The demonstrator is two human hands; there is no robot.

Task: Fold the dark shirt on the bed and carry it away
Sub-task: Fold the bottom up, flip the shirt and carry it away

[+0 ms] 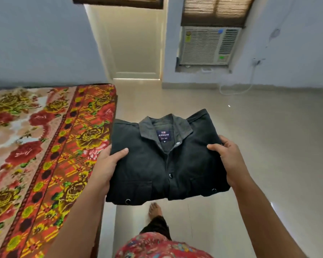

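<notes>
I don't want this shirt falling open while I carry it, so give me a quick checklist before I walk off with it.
1. Dark shirt folded flat, collar on top: ok.
2. Left hand grips its left edge, thumb on top: ok.
3. Right hand grips its right edge, thumb on top: ok.
4. Shirt held off the bed: ok.
5. Folds underneath tucked: cannot tell, hidden.
6. Door ahead open: not ok, looks shut.

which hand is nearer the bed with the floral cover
Left. The left hand grips one side of the folded dark shirt right by the edge of the bed; the right hand holds the opposite side, out over the floor.
</notes>
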